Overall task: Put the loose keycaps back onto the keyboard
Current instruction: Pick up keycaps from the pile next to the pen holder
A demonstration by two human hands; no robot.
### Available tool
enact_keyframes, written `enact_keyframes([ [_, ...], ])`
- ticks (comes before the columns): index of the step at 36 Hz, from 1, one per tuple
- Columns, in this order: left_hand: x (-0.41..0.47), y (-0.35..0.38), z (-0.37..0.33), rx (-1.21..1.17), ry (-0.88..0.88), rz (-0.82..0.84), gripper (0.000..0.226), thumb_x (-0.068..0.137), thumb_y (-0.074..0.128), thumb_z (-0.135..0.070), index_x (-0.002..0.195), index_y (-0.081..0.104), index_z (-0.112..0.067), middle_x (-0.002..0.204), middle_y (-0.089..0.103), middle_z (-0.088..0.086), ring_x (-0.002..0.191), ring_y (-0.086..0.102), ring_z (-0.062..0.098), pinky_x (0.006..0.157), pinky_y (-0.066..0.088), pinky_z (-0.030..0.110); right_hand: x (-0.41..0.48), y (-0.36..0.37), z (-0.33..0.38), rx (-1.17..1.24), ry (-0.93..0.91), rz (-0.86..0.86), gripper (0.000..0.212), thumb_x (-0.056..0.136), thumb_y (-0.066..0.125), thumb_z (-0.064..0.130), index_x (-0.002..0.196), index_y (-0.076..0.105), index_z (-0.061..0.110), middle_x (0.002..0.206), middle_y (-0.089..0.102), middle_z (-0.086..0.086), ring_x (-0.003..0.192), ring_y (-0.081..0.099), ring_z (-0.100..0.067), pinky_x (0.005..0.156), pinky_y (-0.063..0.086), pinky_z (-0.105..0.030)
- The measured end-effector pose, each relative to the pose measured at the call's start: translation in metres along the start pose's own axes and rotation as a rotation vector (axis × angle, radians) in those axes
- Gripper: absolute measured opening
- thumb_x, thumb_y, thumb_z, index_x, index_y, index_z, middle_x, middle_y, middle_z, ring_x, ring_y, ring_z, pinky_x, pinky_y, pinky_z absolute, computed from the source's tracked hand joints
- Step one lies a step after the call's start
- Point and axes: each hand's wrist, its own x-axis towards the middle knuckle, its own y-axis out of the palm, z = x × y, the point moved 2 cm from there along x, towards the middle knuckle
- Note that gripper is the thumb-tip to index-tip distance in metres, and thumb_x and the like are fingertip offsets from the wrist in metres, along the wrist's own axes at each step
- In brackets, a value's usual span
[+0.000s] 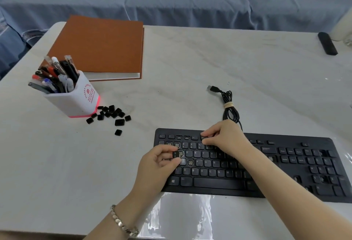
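White table (pixel 190 59), lower centre: my left hand (pixel 158 165) pinches a keycap (pixel 176 154); right hand (pixel 224 138) rests relaxed, steadying keyboard (pixel 219 182). Seat it squarely, press straight.

Black keyboard (pixel 219 182), gaps among left keys, black keycaps (pixel 112 115) heaped well left, one keycap (pixel 176 154) over gaps

black keyboard (pixel 266 173), orange-brown book (pixel 99 47)

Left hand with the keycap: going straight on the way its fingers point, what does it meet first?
Likely the bare socket on the keyboard, directly beyond the keycap that the left hand pinches; then the E key. Height above the board is unclear.
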Motion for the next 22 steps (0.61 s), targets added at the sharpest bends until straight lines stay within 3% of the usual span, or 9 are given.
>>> enact_keyframes([
  [5, 0.000, 0.000, 0.001, 0.024, 0.015, -0.004, 0.024, 0.078, 0.065, 0.013, 0.085, 0.065, -0.010, 0.058, 0.065, -0.007, 0.050, 0.060, 0.000, 0.051, 0.045, 0.008, 0.004, -0.003, 0.005, -0.056, 0.028, 0.033, 0.018, 0.074, 0.076, 0.010, 0.091, 0.075, 0.014, 0.063, 0.057, 0.014, 0.054, 0.047, 0.001, 0.047, 0.034, -0.002],
  [8, 0.000, -0.001, 0.002, 0.031, 0.013, 0.003, 0.025, 0.077, 0.066, 0.012, 0.084, 0.065, -0.012, 0.057, 0.066, -0.010, 0.052, 0.061, -0.002, 0.052, 0.045, 0.008, 0.002, 0.001, 0.002, -0.096, -0.016, 0.007, 0.018, 0.077, 0.073, 0.012, 0.095, 0.074, 0.013, 0.067, 0.052, 0.016, 0.059, 0.048, 0.000, 0.054, 0.036, -0.002],
  [11, 0.003, -0.003, 0.004, 0.066, 0.032, 0.000, 0.027, 0.076, 0.068, 0.010, 0.084, 0.065, -0.015, 0.061, 0.066, -0.009, 0.057, 0.062, -0.003, 0.055, 0.045, 0.007, -0.014, 0.015, -0.010, -0.286, -0.261, -0.213, 0.013, 0.082, 0.069, 0.018, 0.093, 0.075, 0.013, 0.082, 0.052, 0.008, 0.077, 0.053, -0.013, 0.068, 0.042, -0.017],
  [14, 0.006, -0.005, 0.005, 0.113, 0.056, 0.013, 0.027, 0.076, 0.069, 0.009, 0.086, 0.066, -0.016, 0.064, 0.069, -0.008, 0.062, 0.064, -0.003, 0.059, 0.045, 0.006, -0.030, 0.028, -0.028, -0.453, -0.526, -0.426, 0.023, 0.084, 0.056, 0.026, 0.092, 0.074, 0.015, 0.093, 0.061, -0.006, 0.083, 0.051, -0.021, 0.064, 0.052, -0.030],
  [18, 0.009, -0.008, 0.009, 0.127, 0.057, 0.012, 0.026, 0.077, 0.070, 0.007, 0.087, 0.066, -0.017, 0.067, 0.071, -0.012, 0.066, 0.065, -0.003, 0.063, 0.045, 0.006, -0.033, 0.034, -0.035, -0.407, -0.563, -0.455, 0.031, 0.087, 0.047, 0.027, 0.101, 0.072, 0.014, 0.102, 0.063, -0.009, 0.093, 0.047, -0.020, 0.072, 0.052, -0.038],
  [22, 0.010, -0.009, 0.012, 0.113, 0.057, 0.010, 0.025, 0.077, 0.070, 0.006, 0.088, 0.067, -0.016, 0.070, 0.072, -0.003, 0.068, 0.067, 0.002, 0.064, 0.047, 0.008, -0.029, 0.034, -0.034, -0.290, -0.573, -0.461, 0.029, 0.086, 0.050, 0.025, 0.098, 0.073, 0.013, 0.093, 0.064, -0.003, 0.089, 0.048, -0.015, 0.074, 0.046, -0.032],
])
